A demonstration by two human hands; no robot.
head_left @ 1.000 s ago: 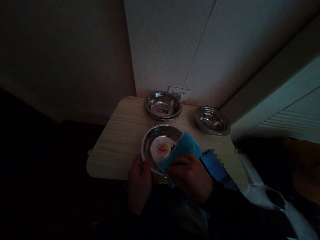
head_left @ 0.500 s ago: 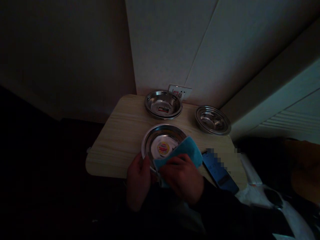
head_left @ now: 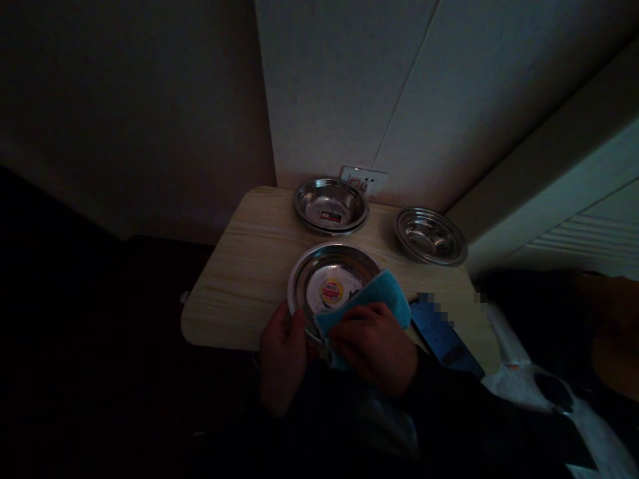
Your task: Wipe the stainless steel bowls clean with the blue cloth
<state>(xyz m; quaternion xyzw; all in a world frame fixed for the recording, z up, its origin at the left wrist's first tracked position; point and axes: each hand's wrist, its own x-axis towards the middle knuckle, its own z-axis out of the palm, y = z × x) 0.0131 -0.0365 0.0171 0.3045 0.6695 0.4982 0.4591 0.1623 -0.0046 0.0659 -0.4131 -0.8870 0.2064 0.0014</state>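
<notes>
A steel bowl [head_left: 319,276] with a round yellow and red sticker inside sits at the near edge of a small wooden table [head_left: 249,279]. My left hand [head_left: 280,352] grips the bowl's near rim, fingers closed on it. My right hand [head_left: 375,346] is closed on a blue cloth [head_left: 372,299] and presses it against the bowl's right inner side. The room is dim.
Two more stacks of steel bowls stand at the back, one in the middle [head_left: 331,206] and one at the right [head_left: 430,236]. A wall socket [head_left: 364,179] is behind them. A blue flat object [head_left: 444,336] lies at the table's right near edge.
The cloth and my right hand have slid a little lower and leftward along the bowl's near right side. My left hand keeps its hold on the rim.
</notes>
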